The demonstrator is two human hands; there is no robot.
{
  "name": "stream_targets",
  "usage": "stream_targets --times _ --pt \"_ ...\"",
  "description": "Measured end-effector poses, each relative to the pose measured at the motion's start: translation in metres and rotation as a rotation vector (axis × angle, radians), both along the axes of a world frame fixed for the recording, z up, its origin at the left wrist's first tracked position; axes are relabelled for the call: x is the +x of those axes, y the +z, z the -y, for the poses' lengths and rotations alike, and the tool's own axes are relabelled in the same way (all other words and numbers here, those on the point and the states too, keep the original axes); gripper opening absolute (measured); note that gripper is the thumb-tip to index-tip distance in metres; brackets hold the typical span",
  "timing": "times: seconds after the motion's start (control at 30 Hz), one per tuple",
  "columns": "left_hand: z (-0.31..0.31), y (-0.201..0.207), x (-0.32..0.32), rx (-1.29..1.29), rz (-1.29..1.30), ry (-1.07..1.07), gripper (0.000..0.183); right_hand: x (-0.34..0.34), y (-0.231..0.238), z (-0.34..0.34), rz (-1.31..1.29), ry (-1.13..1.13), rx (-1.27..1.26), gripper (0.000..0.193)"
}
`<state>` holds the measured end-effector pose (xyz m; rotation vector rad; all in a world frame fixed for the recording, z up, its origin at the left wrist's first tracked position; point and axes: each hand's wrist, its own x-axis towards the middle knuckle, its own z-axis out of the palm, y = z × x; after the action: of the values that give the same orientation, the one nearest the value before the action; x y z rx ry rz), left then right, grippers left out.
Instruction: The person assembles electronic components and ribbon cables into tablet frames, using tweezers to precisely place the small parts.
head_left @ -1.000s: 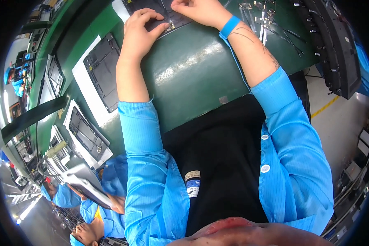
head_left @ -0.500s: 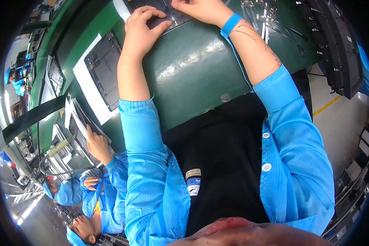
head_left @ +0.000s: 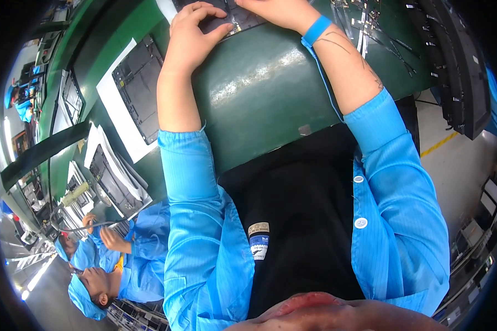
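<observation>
A dark, flat electronic device panel point(head_left: 249, 21) lies at the top edge of the picture, on the green work table point(head_left: 254, 116). My left hand point(head_left: 197, 32) rests over its near left part, thumb and fingers apart with nothing seen between them. My right hand point(head_left: 279, 11) reaches over the panel from the right. Its fingers are bent together at the picture's edge, and what they hold, if anything, is out of sight. A blue wrist strap point(head_left: 316, 30) with a cord circles my right wrist.
Left of my forearm, a similar dark panel point(head_left: 141, 88) lies on white sheets. Thin cables and small parts point(head_left: 370, 27) are scattered to the right, beside a black rack point(head_left: 458, 71). A co-worker in blue point(head_left: 143, 254) sits at left, near stacked panels and sheets point(head_left: 116, 176).
Both my hands have shifted only slightly over the panel. The co-worker's hand has drawn back from the stacked sheets toward their body.
</observation>
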<state>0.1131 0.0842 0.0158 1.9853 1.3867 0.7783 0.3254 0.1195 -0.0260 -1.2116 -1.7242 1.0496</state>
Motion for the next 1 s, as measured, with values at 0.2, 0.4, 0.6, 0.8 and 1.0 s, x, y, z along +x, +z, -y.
stream_targets --times 0.2,0.4,0.6,0.8,1.0 --pt "0.006 0.003 -0.004 -0.019 -0.075 0.031 0.031 -0.006 -0.002 0.001 0.011 0.0 -0.026 0.014" --pt "-0.005 0.02 0.004 0.044 0.002 0.457 0.03 0.011 0.003 0.006 -0.02 -0.031 -0.071 0.016" --pt "0.013 0.038 -0.053 -0.438 0.604 0.406 0.052 -0.013 0.004 0.007 0.018 -0.008 -0.016 0.016" --pt "-0.004 -0.011 -0.081 -0.501 0.184 0.377 0.045 -0.011 0.01 0.006 0.013 -0.031 -0.079 0.017" --pt "-0.006 -0.024 -0.058 -0.57 0.18 0.215 0.045 -0.008 -0.003 0.002 -0.047 -0.032 0.017 0.015"
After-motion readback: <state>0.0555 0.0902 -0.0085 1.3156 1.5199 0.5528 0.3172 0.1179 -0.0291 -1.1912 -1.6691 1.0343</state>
